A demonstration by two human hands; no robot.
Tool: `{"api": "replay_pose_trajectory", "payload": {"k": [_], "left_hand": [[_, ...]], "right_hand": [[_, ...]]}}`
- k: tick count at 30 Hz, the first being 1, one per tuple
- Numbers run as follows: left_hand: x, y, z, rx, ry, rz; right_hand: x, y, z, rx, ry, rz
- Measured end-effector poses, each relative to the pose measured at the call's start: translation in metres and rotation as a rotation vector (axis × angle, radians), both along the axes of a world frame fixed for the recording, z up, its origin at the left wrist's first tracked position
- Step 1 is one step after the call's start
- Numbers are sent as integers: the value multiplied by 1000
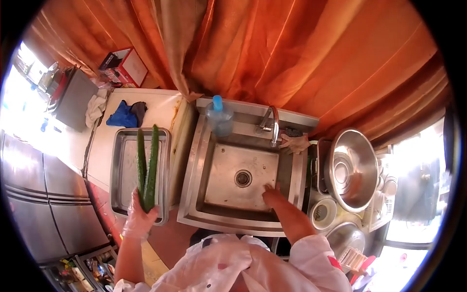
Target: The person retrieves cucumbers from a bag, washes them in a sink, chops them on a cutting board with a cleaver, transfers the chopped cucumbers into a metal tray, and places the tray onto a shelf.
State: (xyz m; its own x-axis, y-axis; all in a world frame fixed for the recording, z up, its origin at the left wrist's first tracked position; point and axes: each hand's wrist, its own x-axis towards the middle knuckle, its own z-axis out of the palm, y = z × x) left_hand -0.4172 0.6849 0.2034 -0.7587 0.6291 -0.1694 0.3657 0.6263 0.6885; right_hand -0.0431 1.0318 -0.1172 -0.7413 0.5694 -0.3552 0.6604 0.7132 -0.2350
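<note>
Orange curtains (282, 48) hang at twelve o'clock behind the steel sink (219, 194). At nine o'clock from it, the gloved left hand (140, 214) closes around the lower ends of two long green cucumbers (152, 165) above a metal tray (127, 160). The bare right hand (271, 193) reaches into the sink, at four o'clock from the drain (243, 178); whether its fingers grip anything is unclear.

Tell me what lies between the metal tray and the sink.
The head view shows only a bare strip of white counter, with brown stains near the back, between the tray and sink.
</note>
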Motion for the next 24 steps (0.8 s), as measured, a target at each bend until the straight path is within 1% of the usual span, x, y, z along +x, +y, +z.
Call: {"api": "replay_pose_trajectory", "payload": {"k": [1,2,3,4,5,6,7,8,9,10,11,12,13,15,17,18,19,20,21,22,23,24], "left_hand": [[9,4,4,117,9,-65],[20,10,4,218,-38,-93],[28,7,-21,315,93,-185],[46,29,8,311,-101,-203],[62,42,11,330,-270,-188],[69,57,-4,281,-121,-318],[79,70,-36,393,-241,-352],[93,78,-56,337,-588,-268],[105,89,-82,291,-427,-319],[110,97,-94,25,-383,-381],[111,97,-133,-132,-493,-446],[117,97,-166,-241,-657,-424],[127,96,-120,-283,-741,-446],[148,74,-134,-262,-531,-515],[155,74,-64,-293,-409,-690],[167,63,-75,-230,-332,-636],[176,59,-63,-217,-357,-624],[186,55,-43,-200,-378,-604],[194,48,-31,-187,-399,-578],[207,29,-76,-311,-289,-447],[219,21,-62,-266,-381,-422],[230,5,-86,-284,-350,-367]], "right_hand": [[5,-26,9,123,1,13],[1,-37,26,161,87,-9],[-3,-48,45,199,174,-27],[-1,-57,53,232,263,-47],[0,-59,56,174,304,-93],[3,-63,60,113,346,-142],[5,-62,64,58,390,-188],[4,-63,83,42,450,-184],[9,-67,92,44,477,-199],[17,-70,97,48,506,-210],[22,-69,104,49,537,-219],[25,-68,121,-7,596,-232],[24,-70,161,-171,573,-297],[32,-66,211,-345,495,-303],[40,-63,293,-701,456,-272],[43,-65,351,-679,512,-158],[49,-66,404,-656,562,-36],[59,-59,439,-628,665,108],[71,-49,459,-609,767,256],[81,-36,462,-786,968,354],[89,-21,435,-1093,1174,413],[88,-4,399,-1280,1268,386]]}}
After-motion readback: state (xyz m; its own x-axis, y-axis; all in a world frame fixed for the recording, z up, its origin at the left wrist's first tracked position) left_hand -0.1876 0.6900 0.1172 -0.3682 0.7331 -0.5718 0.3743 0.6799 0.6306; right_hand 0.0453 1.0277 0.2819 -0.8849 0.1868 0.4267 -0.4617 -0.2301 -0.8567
